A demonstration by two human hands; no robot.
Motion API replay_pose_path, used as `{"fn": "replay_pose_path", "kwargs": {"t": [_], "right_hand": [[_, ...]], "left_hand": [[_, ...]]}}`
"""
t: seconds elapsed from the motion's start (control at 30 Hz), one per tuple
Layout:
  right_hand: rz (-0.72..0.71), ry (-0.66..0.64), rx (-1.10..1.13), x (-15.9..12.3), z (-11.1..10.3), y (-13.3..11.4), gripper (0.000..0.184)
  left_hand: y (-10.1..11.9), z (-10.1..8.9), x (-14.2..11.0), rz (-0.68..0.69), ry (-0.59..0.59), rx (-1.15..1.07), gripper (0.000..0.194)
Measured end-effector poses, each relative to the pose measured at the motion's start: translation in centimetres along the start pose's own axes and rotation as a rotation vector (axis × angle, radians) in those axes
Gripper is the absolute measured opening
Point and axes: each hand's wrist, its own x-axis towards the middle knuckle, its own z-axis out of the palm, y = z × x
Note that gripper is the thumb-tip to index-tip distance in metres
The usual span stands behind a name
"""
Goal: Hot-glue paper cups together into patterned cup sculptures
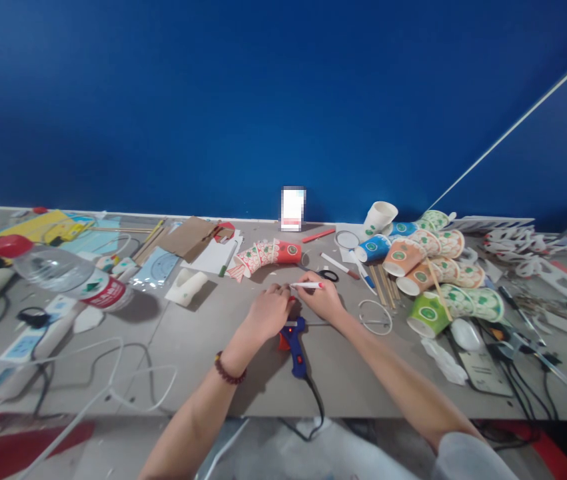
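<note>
A burn or a snagged cord is risked at close quarters.
The black cord (pixel 319 400) is draped over the near edge of the grey table (pixel 243 400), so the blue glue gun (pixel 298 357) could be dragged if it is caught. The gun's red light is lit; if its tip is hot, the left hand (pixel 269 312), set right at its far end, could be burned. That hand is half curled; whether anything is gripped cannot be told. The white felt-tip marker (pixel 308 285) is pinched in the nearly closed right hand (pixel 322 300). Just beyond, the red paper-cup fish (pixel 263 257) could be smudged by a slip.
</note>
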Motion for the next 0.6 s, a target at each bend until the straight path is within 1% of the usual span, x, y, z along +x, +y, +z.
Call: {"fn": "replay_pose_path", "kwargs": {"t": [0.4, 0.5, 0.6], "right_hand": [[0.015, -0.011, -0.001, -0.01, -0.08, -0.08, 0.005], [0.003, 0.004, 0.052, 0.01, 0.02, 0.14, 0.006], [0.0, 0.03, 0.157, 0.17, 0.02, 0.41, 0.009]], "left_hand": [[0.05, 0.07, 0.08, -0.001, 0.004, 0.001, 0.037], [0.03, -0.21, 0.0, -0.01, -0.004, -0.01, 0.036], [-0.1, -0.72, -0.21, -0.041, -0.014, -0.056, 0.035]]}}
